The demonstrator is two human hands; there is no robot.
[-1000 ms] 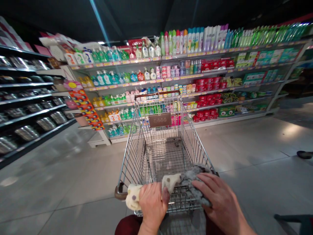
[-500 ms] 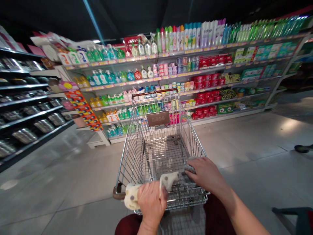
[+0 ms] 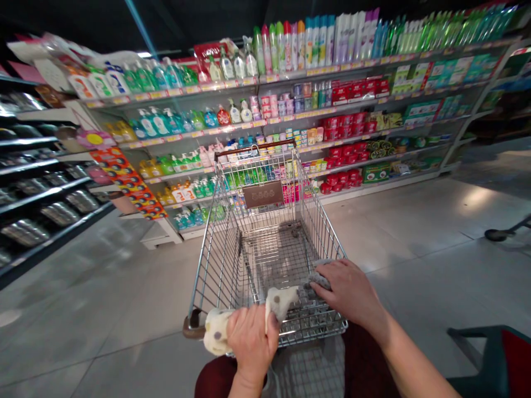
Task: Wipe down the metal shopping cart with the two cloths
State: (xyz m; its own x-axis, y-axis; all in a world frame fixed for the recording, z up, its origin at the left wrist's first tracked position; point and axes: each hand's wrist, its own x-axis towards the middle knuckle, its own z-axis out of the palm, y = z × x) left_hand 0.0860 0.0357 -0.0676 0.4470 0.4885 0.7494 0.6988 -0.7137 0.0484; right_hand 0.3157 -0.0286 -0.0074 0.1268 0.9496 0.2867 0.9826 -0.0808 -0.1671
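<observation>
A wire shopping cart (image 3: 327, 226) stands before me, its basket bare down to the mesh floor. Cream cloth with dark spots (image 3: 216, 331) wraps the left part of its handle; the right part has a grey cover (image 3: 318, 281). My left hand (image 3: 253, 334) is closed around the cream-wrapped part, thumb toward the middle. On the grey part lies my right hand (image 3: 348, 290), its fingers curled over the bar and partly hidden. A brown sign (image 3: 263, 194) hangs on the cart's far end.
Ahead runs a long shelf unit (image 3: 257, 81) with pump bottles, spray cans (image 3: 286, 47) and red boxes. Metal pots (image 3: 62, 214) fill shelves at the left. An orange hanging display (image 3: 128, 182) marks the shelf end. A green and red stool (image 3: 493, 359) stands at lower right.
The cart and I have come slightly nearer the shelves, which look larger. More of the stool shows at lower right. Both hands keep their places on the handle.
</observation>
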